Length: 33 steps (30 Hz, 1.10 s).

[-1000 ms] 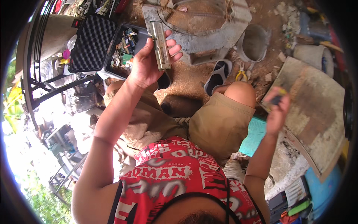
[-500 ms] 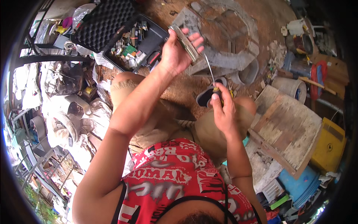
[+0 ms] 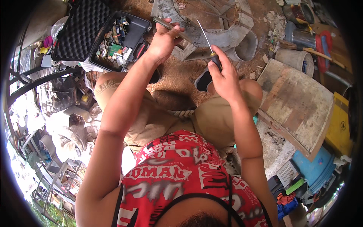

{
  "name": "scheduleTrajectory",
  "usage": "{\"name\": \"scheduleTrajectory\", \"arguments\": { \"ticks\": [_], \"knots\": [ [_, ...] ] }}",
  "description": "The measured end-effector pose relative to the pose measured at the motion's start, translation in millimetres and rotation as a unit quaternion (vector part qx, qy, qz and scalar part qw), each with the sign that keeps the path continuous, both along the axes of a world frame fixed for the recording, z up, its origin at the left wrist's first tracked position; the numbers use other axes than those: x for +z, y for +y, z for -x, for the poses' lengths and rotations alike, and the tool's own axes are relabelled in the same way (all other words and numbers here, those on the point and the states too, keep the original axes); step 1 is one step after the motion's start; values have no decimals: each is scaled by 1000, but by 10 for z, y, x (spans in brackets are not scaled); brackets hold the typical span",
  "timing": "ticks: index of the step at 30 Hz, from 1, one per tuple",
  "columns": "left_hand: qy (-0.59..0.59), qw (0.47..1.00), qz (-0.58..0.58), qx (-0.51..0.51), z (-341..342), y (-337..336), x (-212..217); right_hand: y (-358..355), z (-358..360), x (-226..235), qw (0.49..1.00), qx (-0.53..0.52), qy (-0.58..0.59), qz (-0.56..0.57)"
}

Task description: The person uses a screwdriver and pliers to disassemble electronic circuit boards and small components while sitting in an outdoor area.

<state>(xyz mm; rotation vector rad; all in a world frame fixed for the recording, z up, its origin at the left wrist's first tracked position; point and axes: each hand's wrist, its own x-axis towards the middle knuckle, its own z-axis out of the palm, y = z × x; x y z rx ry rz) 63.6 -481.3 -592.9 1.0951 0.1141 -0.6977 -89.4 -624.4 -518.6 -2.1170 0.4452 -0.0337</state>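
Note:
My left hand (image 3: 163, 44) is closed around a long, narrow metal-looking bar (image 3: 186, 38), whose exact kind I cannot make out. The bar slants down toward the right, seen nearly edge-on. In my right hand (image 3: 227, 77) is a screwdriver (image 3: 205, 36) with a dark handle, a yellowish collar and a thin bare shaft pointing up and away. Its tip is apart from the bar. Left of my left hand, an open black case (image 3: 140, 27) holds circuit boards and small electronic parts; its lid (image 3: 80, 28) is lined with bumpy foam.
A grey angular frame (image 3: 244, 32) lies on the brown ground ahead. A worn wooden board (image 3: 295, 108) is by my right knee, with a yellow container (image 3: 336, 123) and a blue tub (image 3: 312, 166) beyond it. Whitish sacks and scrap (image 3: 72, 138) crowd the left.
My right hand has raised the screwdriver, and its tip has moved away from the bar's lower end. My left hand has turned, tilting the bar edge-on. The whole view has shifted slightly.

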Motion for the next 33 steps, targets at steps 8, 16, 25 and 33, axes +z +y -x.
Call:
{"name": "scheduleTrajectory", "arguments": {
  "ticks": [8, 16, 25, 33],
  "knots": [
    [-13, 969, 238, -64, -82, 77, 255, -21, 129, 308, 997, 62, -40, -5],
    [-25, 960, 270, -72, -85, 98, 261, 36, 140, 456, 992, 86, -87, 34],
    [-60, 947, 304, -86, -87, 109, 261, 29, 35, 588, 992, 107, -34, 59],
    [-124, 954, 268, -56, -64, 109, 164, -2, -33, 629, 995, 83, 48, -34]
  ]
}}
